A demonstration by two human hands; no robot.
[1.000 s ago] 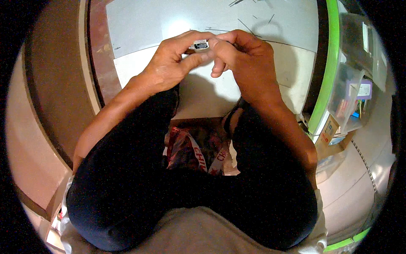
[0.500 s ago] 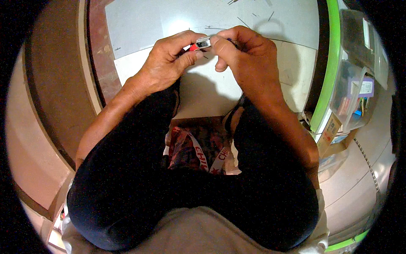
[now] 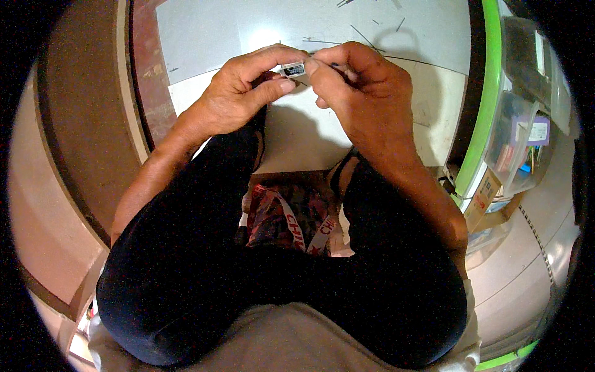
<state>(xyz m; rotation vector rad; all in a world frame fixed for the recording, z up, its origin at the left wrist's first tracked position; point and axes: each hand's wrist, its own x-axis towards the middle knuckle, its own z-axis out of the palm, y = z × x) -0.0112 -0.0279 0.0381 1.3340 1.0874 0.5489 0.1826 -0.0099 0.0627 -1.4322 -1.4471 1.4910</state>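
Observation:
Both hands meet over a white board in front of me. My left hand pinches a small rectangular silver-and-black piece between thumb and index finger. Against the right end of that piece are the thumb and forefinger of my right hand, closed together. Something thin and dark shows between the right thumb and the curled fingers, mostly hidden, so I cannot tell its kind. Several thin dark wire-like pieces lie on the board beyond my hands.
Clear plastic bins with mixed small items stand at the right, behind a bright green edge. A cardboard box is beside them. Between my legs lies a dark red patterned cloth. A brown panel runs along the left.
The small piece has turned in my fingers: its red part no longer shows, and a dark face with a silver edge does. Both hands have shifted only slightly.

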